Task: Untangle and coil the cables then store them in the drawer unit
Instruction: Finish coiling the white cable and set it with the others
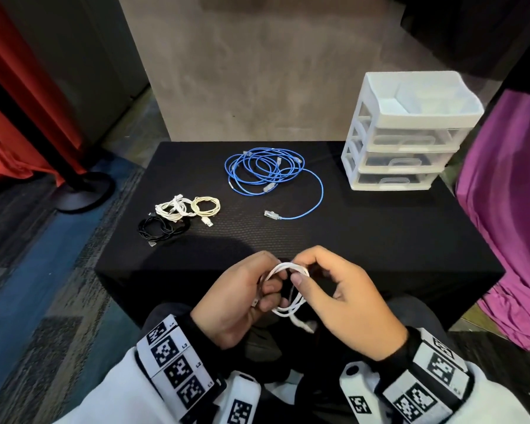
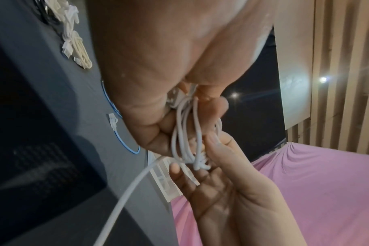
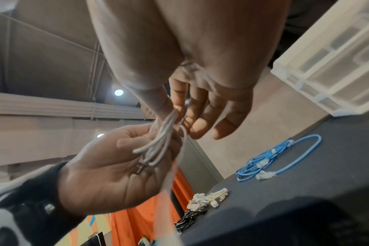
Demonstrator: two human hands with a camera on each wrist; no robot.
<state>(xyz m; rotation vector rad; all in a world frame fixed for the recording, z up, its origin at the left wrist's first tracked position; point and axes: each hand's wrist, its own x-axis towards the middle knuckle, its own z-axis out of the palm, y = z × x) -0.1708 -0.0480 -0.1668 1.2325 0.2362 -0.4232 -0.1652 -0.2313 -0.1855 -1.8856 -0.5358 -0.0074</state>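
Both hands hold one white cable (image 1: pixel 288 289) wound in small loops, just in front of the table's near edge. My left hand (image 1: pixel 242 298) grips the loops (image 2: pixel 185 133) with curled fingers, a metal plug end tucked in the palm. My right hand (image 1: pixel 334 289) pinches the top of the coil (image 3: pixel 164 131) between thumb and forefinger, its other fingers loosely spread. A free tail of the cable (image 2: pixel 124 196) hangs down. A tangled blue network cable (image 1: pixel 266 172) lies mid-table. The white drawer unit (image 1: pixel 407 133) stands at the back right, its drawers closed.
Three small coiled cables lie at the left of the black table (image 1: pixel 364 240): a white one (image 1: pixel 170 208), a cream one (image 1: pixel 205 206) and a black one (image 1: pixel 162 229). Purple cloth (image 1: pixel 508 209) hangs to the right, a red curtain and stand base (image 1: pixel 83 191) to the left.
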